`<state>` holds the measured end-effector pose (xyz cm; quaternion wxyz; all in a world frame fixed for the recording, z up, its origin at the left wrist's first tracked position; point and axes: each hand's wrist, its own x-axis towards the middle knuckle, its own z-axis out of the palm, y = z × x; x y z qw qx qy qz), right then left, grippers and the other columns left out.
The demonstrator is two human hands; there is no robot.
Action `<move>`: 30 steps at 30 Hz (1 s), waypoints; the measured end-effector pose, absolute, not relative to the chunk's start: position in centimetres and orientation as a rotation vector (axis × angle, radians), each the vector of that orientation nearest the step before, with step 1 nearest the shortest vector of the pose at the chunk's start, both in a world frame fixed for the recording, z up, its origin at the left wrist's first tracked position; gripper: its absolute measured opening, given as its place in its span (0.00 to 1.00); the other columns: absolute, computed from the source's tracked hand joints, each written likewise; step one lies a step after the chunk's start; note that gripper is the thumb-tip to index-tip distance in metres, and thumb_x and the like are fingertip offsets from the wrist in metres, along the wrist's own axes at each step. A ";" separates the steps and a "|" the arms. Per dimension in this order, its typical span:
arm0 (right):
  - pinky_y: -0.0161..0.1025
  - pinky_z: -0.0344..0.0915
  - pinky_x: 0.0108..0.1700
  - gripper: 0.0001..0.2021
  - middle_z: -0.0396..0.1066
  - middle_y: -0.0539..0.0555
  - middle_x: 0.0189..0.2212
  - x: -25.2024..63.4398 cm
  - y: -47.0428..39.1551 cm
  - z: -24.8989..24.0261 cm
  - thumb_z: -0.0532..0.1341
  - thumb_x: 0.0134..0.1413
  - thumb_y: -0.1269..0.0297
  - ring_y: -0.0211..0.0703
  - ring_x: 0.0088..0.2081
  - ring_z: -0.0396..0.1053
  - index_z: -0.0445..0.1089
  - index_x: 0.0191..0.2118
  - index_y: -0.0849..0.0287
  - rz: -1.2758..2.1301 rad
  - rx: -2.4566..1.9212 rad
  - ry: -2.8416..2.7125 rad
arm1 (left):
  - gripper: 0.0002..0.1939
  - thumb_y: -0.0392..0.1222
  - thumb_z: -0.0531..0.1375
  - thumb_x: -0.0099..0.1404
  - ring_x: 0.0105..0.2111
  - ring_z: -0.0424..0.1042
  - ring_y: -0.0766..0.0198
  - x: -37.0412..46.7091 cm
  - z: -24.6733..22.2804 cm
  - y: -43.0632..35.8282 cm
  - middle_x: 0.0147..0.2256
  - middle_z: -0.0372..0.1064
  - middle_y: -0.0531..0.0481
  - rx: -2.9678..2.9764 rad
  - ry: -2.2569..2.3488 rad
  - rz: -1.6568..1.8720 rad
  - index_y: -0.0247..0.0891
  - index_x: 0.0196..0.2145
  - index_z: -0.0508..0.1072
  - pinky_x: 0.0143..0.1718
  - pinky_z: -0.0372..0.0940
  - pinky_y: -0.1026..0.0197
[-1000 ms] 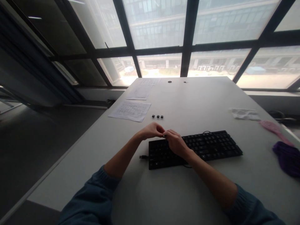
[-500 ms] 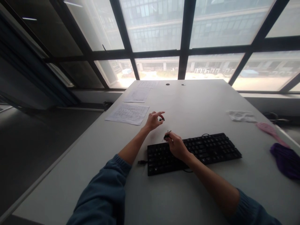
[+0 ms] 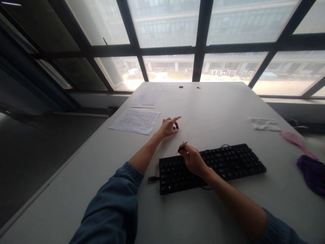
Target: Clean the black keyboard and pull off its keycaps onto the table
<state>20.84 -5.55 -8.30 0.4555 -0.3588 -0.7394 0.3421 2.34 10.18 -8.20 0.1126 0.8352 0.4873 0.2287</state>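
Observation:
A black keyboard (image 3: 228,159) lies on the white table, slightly tilted to my view. My left hand (image 3: 168,127) is just beyond its left end, above the tabletop. Thumb and a finger pinch a small black piece (image 3: 175,127), perhaps a keycap, while the index finger points out to the right. Over the keyboard's upper left part, my right hand (image 3: 192,158) is closed on a small dark tool with thin wire-like ends (image 3: 181,148). Its exact kind is too small to make out. The right hand covers some keys.
Printed sheets (image 3: 137,121) lie at the left. A white cloth (image 3: 264,124), a pink item (image 3: 291,139) and a purple cloth bundle (image 3: 311,173) are along the right edge. A USB plug (image 3: 153,178) sticks out by the keyboard's left end. Windows stand behind the table.
My view has shifted slightly. The left index finger is stretched out a bit more; both hands keep their hold and nearly the same place.

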 end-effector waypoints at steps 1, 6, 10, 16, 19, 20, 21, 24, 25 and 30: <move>0.39 0.66 0.42 0.06 0.71 0.54 0.34 20.9 -5.6 -8.3 0.53 0.64 0.69 0.44 0.37 0.69 0.67 0.38 0.56 0.844 -0.887 -1.824 | 0.41 0.34 0.62 0.53 0.47 0.65 0.51 2.2 -8.2 10.2 0.39 0.78 0.51 2.448 1.426 0.674 0.45 0.65 0.59 0.54 0.50 0.49; 0.39 0.66 0.42 0.06 0.71 0.54 0.34 21.0 -5.6 -8.1 0.53 0.64 0.68 0.43 0.37 0.69 0.67 0.39 0.56 0.834 -0.888 -1.835 | 0.41 0.34 0.62 0.52 0.48 0.64 0.51 1.8 -8.3 10.3 0.41 0.76 0.51 2.452 1.413 0.652 0.47 0.64 0.61 0.54 0.51 0.49; 0.40 0.65 0.43 0.06 0.72 0.54 0.34 21.0 -5.6 -8.1 0.53 0.64 0.68 0.43 0.37 0.70 0.67 0.38 0.56 0.840 -0.888 -1.836 | 0.38 0.35 0.63 0.52 0.48 0.64 0.51 1.5 -8.1 10.2 0.45 0.73 0.49 2.469 1.406 0.645 0.48 0.62 0.65 0.53 0.53 0.50; 0.39 0.65 0.43 0.06 0.72 0.54 0.35 20.9 -5.6 -8.3 0.54 0.64 0.69 0.44 0.38 0.70 0.67 0.39 0.56 0.842 -0.884 -1.828 | 0.35 0.41 0.65 0.54 0.50 0.63 0.53 -0.7 -7.8 9.4 0.49 0.72 0.49 2.449 1.436 0.688 0.47 0.60 0.67 0.56 0.54 0.50; 0.39 0.65 0.43 0.05 0.72 0.54 0.35 21.0 -5.5 -8.3 0.54 0.64 0.69 0.43 0.38 0.70 0.67 0.39 0.56 0.845 -0.877 -1.829 | 0.33 0.40 0.65 0.55 0.51 0.64 0.53 -2.2 -8.2 8.9 0.49 0.73 0.49 2.414 1.496 0.707 0.46 0.60 0.68 0.57 0.53 0.50; 0.39 0.65 0.43 0.05 0.72 0.55 0.35 21.0 -5.5 -8.3 0.54 0.64 0.69 0.43 0.38 0.69 0.67 0.39 0.57 0.847 -0.875 -1.832 | 0.33 0.40 0.65 0.55 0.52 0.64 0.53 -2.7 -8.4 8.8 0.49 0.74 0.49 2.401 1.515 0.720 0.46 0.59 0.68 0.57 0.53 0.49; 0.39 0.65 0.43 0.06 0.72 0.54 0.35 21.0 -5.5 -8.3 0.54 0.64 0.69 0.43 0.38 0.69 0.67 0.39 0.57 0.849 -0.874 -1.833 | 0.32 0.40 0.65 0.55 0.52 0.64 0.53 -2.9 -8.7 8.8 0.48 0.74 0.49 2.389 1.527 0.735 0.45 0.59 0.69 0.58 0.53 0.49; 0.39 0.65 0.43 0.06 0.72 0.54 0.35 21.0 -5.5 -8.4 0.54 0.64 0.69 0.42 0.37 0.69 0.67 0.39 0.57 0.858 -0.879 -1.834 | 0.29 0.39 0.64 0.57 0.49 0.66 0.55 -3.1 -9.3 9.2 0.46 0.76 0.51 2.369 1.521 0.771 0.46 0.58 0.70 0.58 0.54 0.49; 0.39 0.64 0.43 0.06 0.72 0.54 0.35 20.9 -5.6 -8.4 0.54 0.64 0.69 0.42 0.37 0.69 0.67 0.39 0.57 0.862 -0.882 -1.831 | 0.29 0.39 0.64 0.57 0.48 0.67 0.55 -3.0 -9.4 9.3 0.44 0.77 0.51 2.362 1.515 0.782 0.46 0.57 0.70 0.58 0.55 0.49; 0.40 0.65 0.42 0.04 0.72 0.54 0.33 21.0 -5.7 -7.7 0.56 0.61 0.66 0.44 0.36 0.70 0.68 0.37 0.58 0.877 -0.927 -1.694 | 0.28 0.38 0.63 0.58 0.45 0.68 0.56 -2.5 -9.6 9.9 0.40 0.78 0.52 2.336 1.478 0.821 0.46 0.57 0.70 0.56 0.58 0.50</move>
